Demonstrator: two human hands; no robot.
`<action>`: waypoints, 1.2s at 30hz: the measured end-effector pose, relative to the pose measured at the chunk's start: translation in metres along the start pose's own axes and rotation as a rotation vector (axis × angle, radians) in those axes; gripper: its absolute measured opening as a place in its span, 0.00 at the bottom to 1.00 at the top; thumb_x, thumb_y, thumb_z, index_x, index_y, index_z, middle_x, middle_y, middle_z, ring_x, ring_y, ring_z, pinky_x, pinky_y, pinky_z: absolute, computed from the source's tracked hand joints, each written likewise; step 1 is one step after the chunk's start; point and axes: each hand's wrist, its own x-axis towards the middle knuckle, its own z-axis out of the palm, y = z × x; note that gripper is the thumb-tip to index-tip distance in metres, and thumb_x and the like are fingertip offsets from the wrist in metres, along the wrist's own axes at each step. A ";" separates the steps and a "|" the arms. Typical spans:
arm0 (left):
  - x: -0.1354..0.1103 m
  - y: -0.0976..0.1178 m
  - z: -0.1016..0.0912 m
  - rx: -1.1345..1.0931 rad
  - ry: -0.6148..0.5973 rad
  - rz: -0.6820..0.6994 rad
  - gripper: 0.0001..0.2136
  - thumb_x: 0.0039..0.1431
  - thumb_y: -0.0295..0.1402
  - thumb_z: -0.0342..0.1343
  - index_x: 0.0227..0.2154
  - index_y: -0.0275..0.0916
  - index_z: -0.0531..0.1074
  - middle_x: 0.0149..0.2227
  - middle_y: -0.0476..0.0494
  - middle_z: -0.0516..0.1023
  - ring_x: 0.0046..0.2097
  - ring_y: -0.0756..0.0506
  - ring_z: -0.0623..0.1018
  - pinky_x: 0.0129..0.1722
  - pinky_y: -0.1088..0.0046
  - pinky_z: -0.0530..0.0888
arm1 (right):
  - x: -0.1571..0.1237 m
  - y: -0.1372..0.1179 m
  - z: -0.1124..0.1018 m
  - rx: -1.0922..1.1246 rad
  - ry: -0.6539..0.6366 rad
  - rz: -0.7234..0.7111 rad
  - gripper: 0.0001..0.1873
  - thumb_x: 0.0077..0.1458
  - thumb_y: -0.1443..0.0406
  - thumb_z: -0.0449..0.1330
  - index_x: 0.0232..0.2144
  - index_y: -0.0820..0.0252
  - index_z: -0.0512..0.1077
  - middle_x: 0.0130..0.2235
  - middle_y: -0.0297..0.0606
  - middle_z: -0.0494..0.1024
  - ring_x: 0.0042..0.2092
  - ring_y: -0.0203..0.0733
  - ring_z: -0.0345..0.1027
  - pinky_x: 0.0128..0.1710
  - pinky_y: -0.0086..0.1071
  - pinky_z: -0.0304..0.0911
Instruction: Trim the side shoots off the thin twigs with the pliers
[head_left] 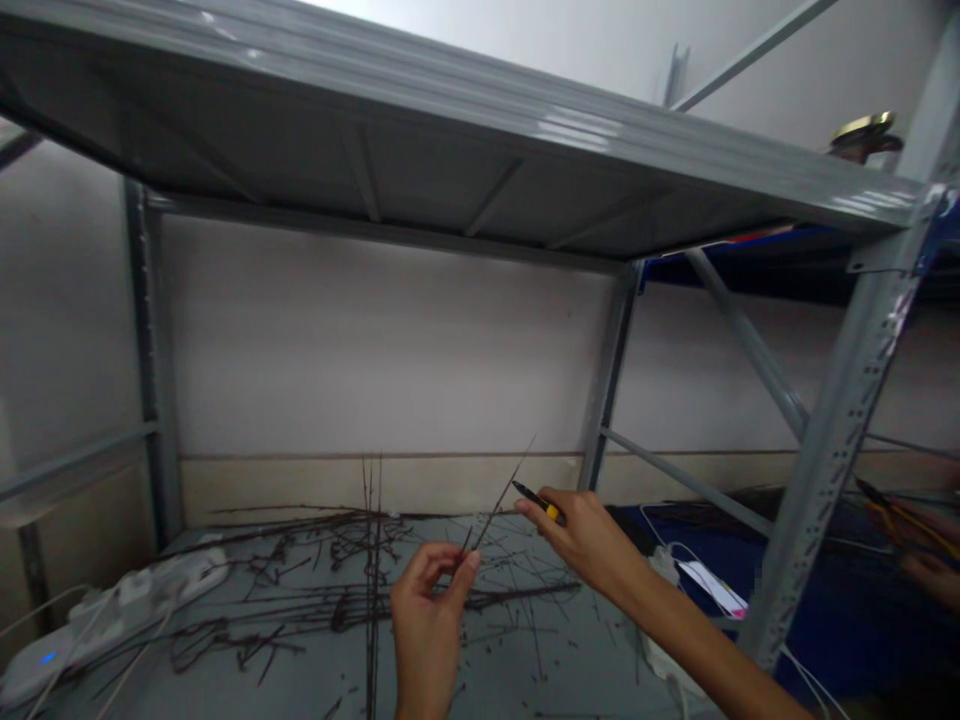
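My left hand (431, 610) is closed at the lower middle, its thumb and fingers pinching a thin dark twig (496, 508) near the lower end. The twig slants up to the right and has a short side shoot by my fingertips. In my right hand (581, 535) is a black-and-yellow hand tool (536, 499) with a narrow pointed tip; most of its handle is hidden in my grip. That tip lies close beside the upper part of the twig; whether they touch I cannot tell. Loose dark twigs (300, 608) and small bits lie on the grey shelf surface (491, 690) below.
A metal shelf (480, 110) spans overhead, with an upright post (847, 420) at right. A white power strip (112, 625) with cables lies at left. White cables and a white card (709, 587) are at right. Another person's hand (930, 575) holds a blurred black-and-yellow tool at far right.
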 end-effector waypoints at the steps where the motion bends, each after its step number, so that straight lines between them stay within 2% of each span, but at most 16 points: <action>1: 0.000 0.000 0.000 0.003 -0.001 -0.002 0.16 0.46 0.44 0.71 0.28 0.38 0.77 0.28 0.43 0.80 0.29 0.44 0.78 0.24 0.75 0.72 | 0.001 0.000 -0.002 0.003 0.004 -0.001 0.32 0.65 0.41 0.46 0.30 0.58 0.76 0.27 0.42 0.79 0.32 0.48 0.74 0.32 0.34 0.55; 10: -0.004 0.000 -0.002 0.092 -0.027 0.040 0.13 0.51 0.42 0.69 0.29 0.38 0.76 0.29 0.44 0.80 0.33 0.43 0.79 0.35 0.72 0.74 | 0.009 0.006 -0.013 0.013 0.057 -0.035 0.30 0.65 0.43 0.48 0.28 0.57 0.74 0.26 0.39 0.77 0.28 0.43 0.71 0.30 0.33 0.54; 16: -0.005 0.002 -0.003 0.100 -0.011 0.036 0.13 0.51 0.43 0.69 0.29 0.38 0.77 0.28 0.44 0.80 0.33 0.43 0.79 0.30 0.74 0.73 | 0.010 0.010 -0.015 0.018 0.065 -0.042 0.29 0.66 0.45 0.49 0.27 0.57 0.74 0.25 0.40 0.77 0.27 0.42 0.70 0.30 0.34 0.53; 22: -0.005 0.007 -0.001 0.046 0.034 0.030 0.17 0.44 0.46 0.72 0.27 0.37 0.78 0.26 0.43 0.80 0.28 0.43 0.78 0.24 0.74 0.72 | 0.012 0.010 -0.012 0.006 0.056 -0.058 0.28 0.66 0.46 0.49 0.27 0.57 0.75 0.25 0.38 0.77 0.26 0.41 0.70 0.30 0.33 0.53; 31: -0.004 0.011 -0.002 0.066 0.006 0.046 0.18 0.45 0.48 0.70 0.26 0.37 0.78 0.26 0.43 0.80 0.28 0.44 0.79 0.25 0.74 0.73 | 0.014 0.004 -0.013 -0.021 0.037 -0.072 0.30 0.66 0.44 0.48 0.28 0.58 0.75 0.25 0.39 0.78 0.27 0.42 0.70 0.30 0.33 0.53; 36: -0.005 0.010 -0.002 0.054 -0.004 0.005 0.18 0.45 0.48 0.70 0.26 0.37 0.78 0.26 0.43 0.81 0.28 0.44 0.78 0.23 0.75 0.71 | 0.014 0.003 -0.013 -0.044 0.036 -0.048 0.32 0.65 0.42 0.48 0.27 0.58 0.76 0.24 0.40 0.78 0.27 0.43 0.71 0.29 0.33 0.52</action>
